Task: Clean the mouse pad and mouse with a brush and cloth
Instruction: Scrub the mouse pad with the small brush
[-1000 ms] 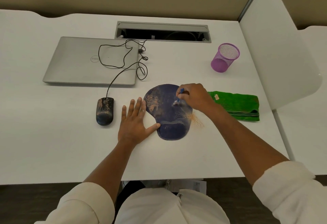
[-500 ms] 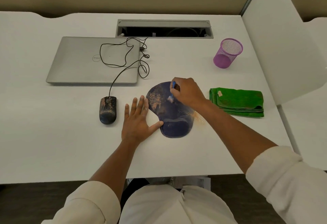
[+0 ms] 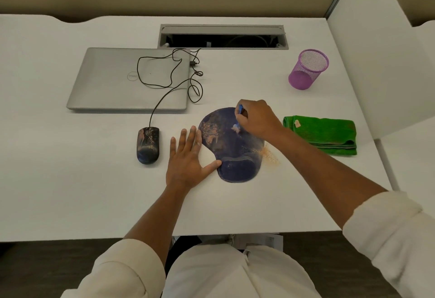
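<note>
1. Head view: brushing of the mouse pad is under way, judged partly done. The right and near parts of the pad read mostly plain dark blue; a patch of orange-tan grime sits on its left part, just beside the left fingertips.
2. Loose orange dust lies on the table at the pad's right edge, apparently swept off. It needs clearing.
3. Mouse sits left of the pad, apart from it, streaked and speckled with the same grime; judged untouched. Its cable runs far across the closed laptop.
4. Green cloth lies folded right of the pad, not in either hand; wiping step judged not started.
5. Remaining, by my estimate: finish the pad's left patch, brush the mouse, wipe both with the cloth.
6. Right hand: fingers curled around the small blue-handled brush, pale bristles down on the pad's far-centre area. Forearm crosses the pad's right side.
7. Left hand: flat on the table, fingers straight and spread, holding nothing. Thumb tip touches the pad's near-left edge; fingertips lie against its left rim, seemingly steadying it.
8. Purple mesh cup stands far right, not involved.
</note>
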Motion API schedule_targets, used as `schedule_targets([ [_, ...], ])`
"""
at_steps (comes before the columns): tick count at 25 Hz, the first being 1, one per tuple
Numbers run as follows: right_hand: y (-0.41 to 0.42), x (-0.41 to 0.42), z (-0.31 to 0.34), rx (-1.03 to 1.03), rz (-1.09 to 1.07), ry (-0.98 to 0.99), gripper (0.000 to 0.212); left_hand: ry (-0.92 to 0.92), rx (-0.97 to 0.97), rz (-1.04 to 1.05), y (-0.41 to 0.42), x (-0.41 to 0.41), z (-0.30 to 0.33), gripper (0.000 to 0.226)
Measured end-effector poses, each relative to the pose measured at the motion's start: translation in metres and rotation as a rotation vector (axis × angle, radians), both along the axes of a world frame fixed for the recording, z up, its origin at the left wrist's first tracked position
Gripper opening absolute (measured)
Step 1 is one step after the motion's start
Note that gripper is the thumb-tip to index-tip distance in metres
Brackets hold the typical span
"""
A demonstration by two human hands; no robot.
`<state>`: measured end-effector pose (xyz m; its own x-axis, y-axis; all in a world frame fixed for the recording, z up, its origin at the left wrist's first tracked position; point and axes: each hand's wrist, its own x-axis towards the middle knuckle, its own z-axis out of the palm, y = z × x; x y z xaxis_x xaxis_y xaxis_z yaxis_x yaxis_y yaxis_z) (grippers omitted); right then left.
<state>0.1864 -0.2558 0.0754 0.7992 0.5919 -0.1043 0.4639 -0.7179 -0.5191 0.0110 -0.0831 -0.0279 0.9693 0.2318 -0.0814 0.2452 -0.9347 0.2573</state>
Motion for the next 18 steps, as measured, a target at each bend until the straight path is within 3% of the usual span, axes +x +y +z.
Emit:
schedule_targets([
  [5, -0.025, 0.008, 0.003, -0.326, 0.080, 0.106, 0.012, -0.008, 0.005, 0.001, 0.000, 0.000, -0.001, 0.111],
  [10, -0.027, 0.000, 0.009, -0.013, -0.031, 0.080, 0.010, 0.011, 0.013, -0.004, 0.000, 0.000, -0.001, 0.112],
  [15, -0.049, -0.017, 0.002, -0.253, -0.016, 0.057, 0.010, 0.009, 0.011, 0.002, 0.000, 0.000, 0.000, 0.112],
  [18, -0.059, -0.020, 0.005, -0.148, -0.131, 0.053, 0.012, 0.015, 0.019, 0.001, -0.001, 0.001, 0.000, 0.111],
])
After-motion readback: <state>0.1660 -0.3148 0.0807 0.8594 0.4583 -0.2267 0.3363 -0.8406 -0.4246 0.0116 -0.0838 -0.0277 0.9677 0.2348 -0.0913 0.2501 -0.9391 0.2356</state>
